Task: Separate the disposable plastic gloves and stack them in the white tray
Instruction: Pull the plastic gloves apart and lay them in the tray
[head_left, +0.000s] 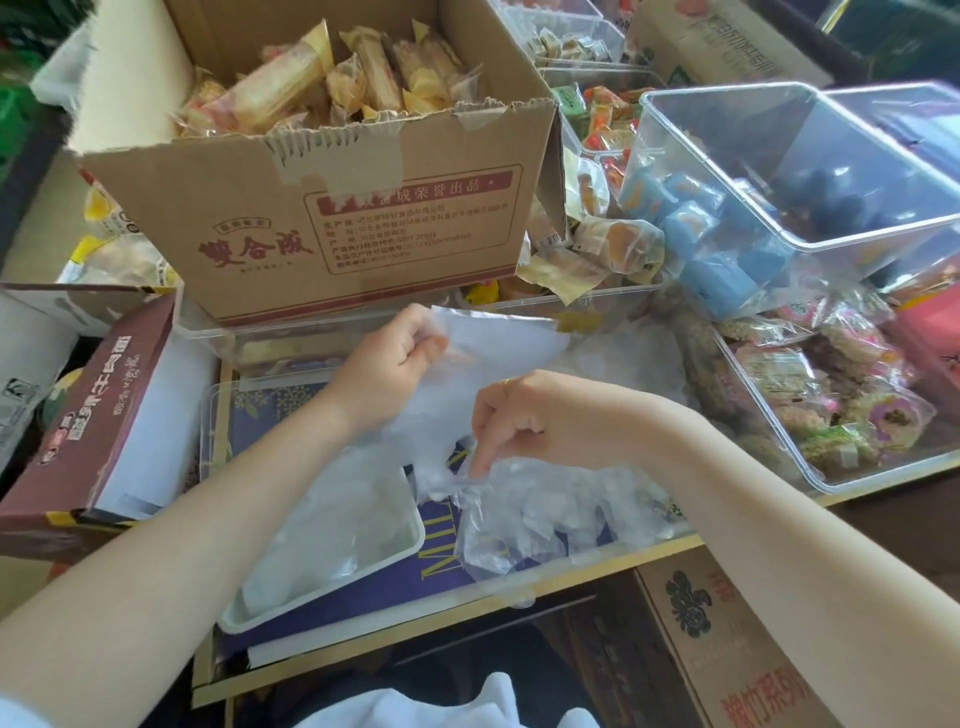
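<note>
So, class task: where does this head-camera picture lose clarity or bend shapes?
Head view: wide-angle lens curves the table edge; clear bin at right smears with blur; translucent gloves wash pale against the white tray.

Views: one only, so no overlap with another.
Position: worn on the person's head, above the white tray.
Facing: forward and down, steeply.
Nearness: close; both forearms enter from the bottom corners towards the tray.
Field: wide-angle, edges bowed; cardboard box beyond the tray, at top.
</note>
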